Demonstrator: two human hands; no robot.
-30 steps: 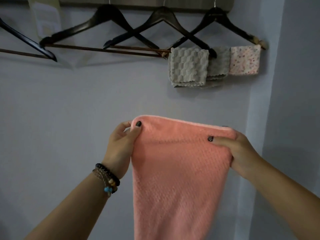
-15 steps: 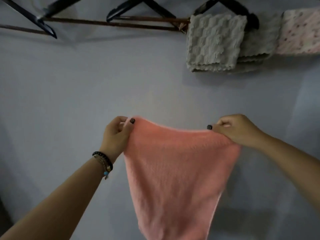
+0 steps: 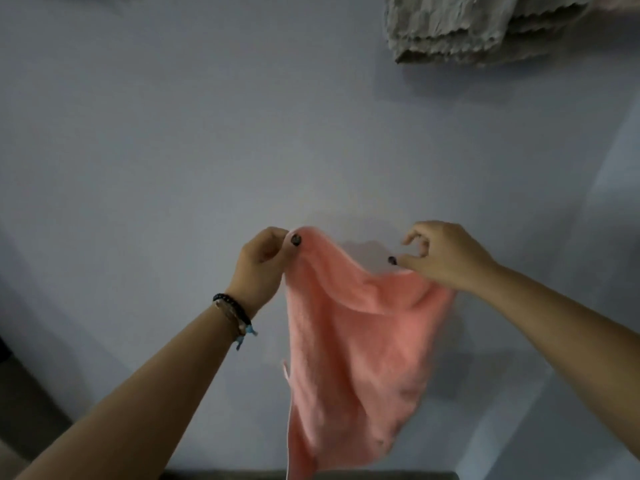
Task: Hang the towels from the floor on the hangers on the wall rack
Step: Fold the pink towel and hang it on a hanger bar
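Landmark: pink towel [image 3: 353, 344], held up in front of the pale wall [image 3: 173, 133], in the lower middle of the head view.
Pink towel, condition: hangs free from its top edge; the edge sags in a dip between the two hands; the body drapes down and narrows toward the bottom of the view; surface blurred, weave not readable.
Left hand [image 3: 261, 268]: at the towel's upper left corner; thumb, with a dark-painted nail, lies over the front of the corner and the curled fingers sit behind it, pinching the cloth.
Left wrist: dark beaded bracelets [image 3: 232, 311] with a small blue tassel, below and left of the towel's held corner.
Right hand [image 3: 446, 254]: at the towel's upper right corner; thumb extended along the top edge, forefinger curled above it; the cloth passes under the hand, though the exact contact is hidden.
Grey towels [image 3: 450, 27]: folded, hanging well above and to the right of the pink towel, cut off by the top edge.
Hangers, rack: outside the view.
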